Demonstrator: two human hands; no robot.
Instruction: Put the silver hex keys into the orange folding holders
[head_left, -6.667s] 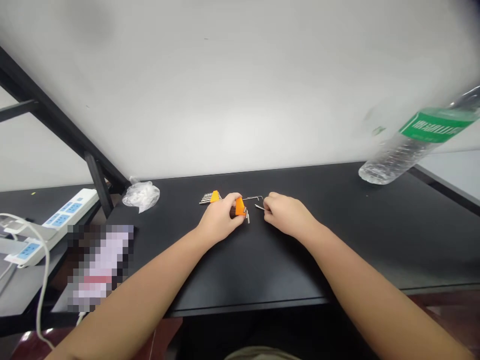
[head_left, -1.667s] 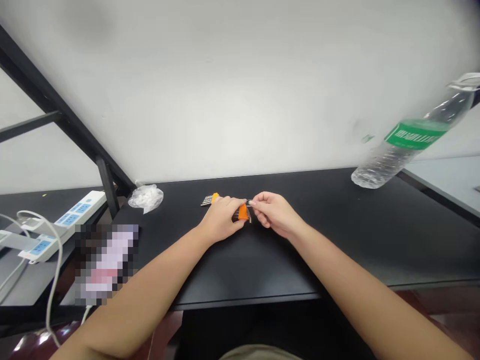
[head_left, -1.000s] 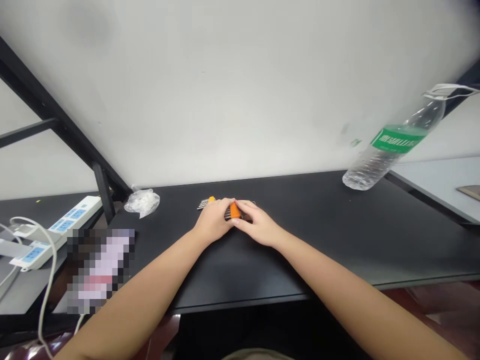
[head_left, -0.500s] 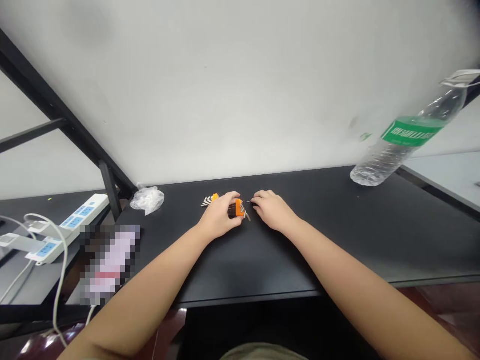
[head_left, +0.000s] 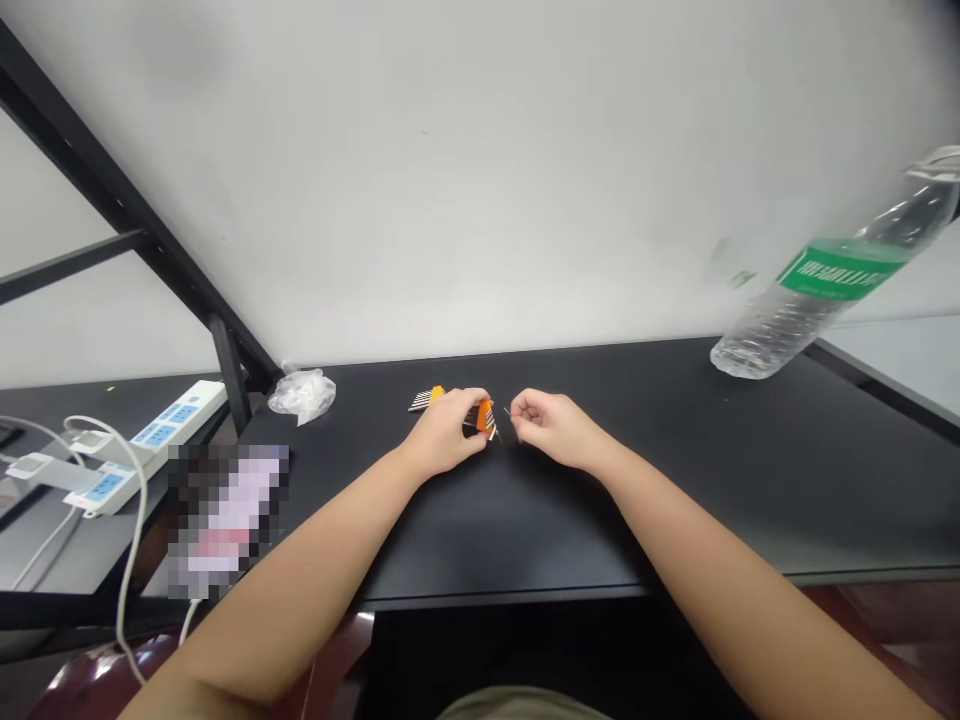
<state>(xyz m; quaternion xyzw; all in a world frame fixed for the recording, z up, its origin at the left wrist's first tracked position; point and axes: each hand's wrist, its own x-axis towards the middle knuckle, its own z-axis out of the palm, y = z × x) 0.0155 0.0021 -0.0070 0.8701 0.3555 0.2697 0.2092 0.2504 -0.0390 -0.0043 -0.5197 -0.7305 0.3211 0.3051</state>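
My left hand [head_left: 442,432] is curled around an orange hex key holder [head_left: 484,416], thumb and fingers on either side. Silver key ends poke out of the holder's right face. Left of that hand, another orange piece [head_left: 436,394] lies on the black table with a row of silver shafts [head_left: 421,401] beside it; the hand partly hides it. Just to the right, my right hand [head_left: 551,428] is closed in a pinch. A thin hex key [head_left: 508,411] sticks out from its fingertips toward the holder, with a small gap between them.
A crumpled clear plastic bag [head_left: 303,394] lies at the back left. A pixelated object [head_left: 229,520] and a white power strip [head_left: 161,440] with cables are further left. At the right stands a plastic bottle [head_left: 840,270] with a green label, near the wall.
My right hand has lifted and turned slightly, its fingers curling inward with the thin hex key now tilted. My left hand keeps hold of the holder. The view has shifted a little.
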